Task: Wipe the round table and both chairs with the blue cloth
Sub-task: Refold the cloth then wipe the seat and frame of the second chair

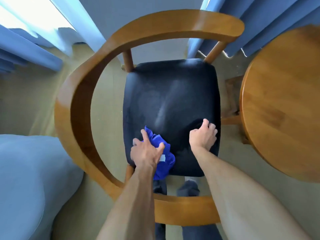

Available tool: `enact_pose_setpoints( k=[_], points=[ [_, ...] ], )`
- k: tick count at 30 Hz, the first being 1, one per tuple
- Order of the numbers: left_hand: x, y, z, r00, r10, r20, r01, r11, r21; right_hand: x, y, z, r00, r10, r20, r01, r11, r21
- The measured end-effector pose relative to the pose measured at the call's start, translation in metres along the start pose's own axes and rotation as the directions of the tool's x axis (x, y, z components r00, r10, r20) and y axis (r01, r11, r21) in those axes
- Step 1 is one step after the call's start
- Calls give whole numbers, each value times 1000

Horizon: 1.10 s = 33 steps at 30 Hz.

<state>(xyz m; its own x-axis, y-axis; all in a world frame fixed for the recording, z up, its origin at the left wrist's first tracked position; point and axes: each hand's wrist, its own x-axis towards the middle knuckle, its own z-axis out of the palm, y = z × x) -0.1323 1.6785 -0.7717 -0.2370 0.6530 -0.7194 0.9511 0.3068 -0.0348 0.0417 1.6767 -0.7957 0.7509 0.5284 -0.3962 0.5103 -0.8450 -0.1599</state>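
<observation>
My left hand lies on the blue cloth, fingers spread and pressing it flat against the near left corner of the seat. The cloth is bunched, with a small white tag showing beside my thumb. My right hand rests on the near right part of the seat, fingers bent and digging into the dark cushion, holding nothing. Both forearms reach in from the near edge. The seat belongs to a chair with a curved wooden armrest looping round it on the left and far sides. To the right, just beside the chair, stands the round wooden surface. Blue curtains hang on the far side, and a pale bed fills the near left.
</observation>
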Motion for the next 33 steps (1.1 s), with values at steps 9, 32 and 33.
enact_pose_setpoints(
  k=[9, 32, 33],
  points=[
    [-31, 47, 64, 945, -326, -41, 309, 925, -222, 62, 19, 10, 963, -269, 21, 269, 954, -132],
    [129, 186, -59, 923, 48, -381, -100, 988, -117, 43, 50, 38, 959, -282, 6, 280, 950, -138],
    [128, 182, -55, 915, 61, -398, -109, 989, -98, 42, 46, 39, 964, -265, -9, 262, 957, -128]
  ],
)
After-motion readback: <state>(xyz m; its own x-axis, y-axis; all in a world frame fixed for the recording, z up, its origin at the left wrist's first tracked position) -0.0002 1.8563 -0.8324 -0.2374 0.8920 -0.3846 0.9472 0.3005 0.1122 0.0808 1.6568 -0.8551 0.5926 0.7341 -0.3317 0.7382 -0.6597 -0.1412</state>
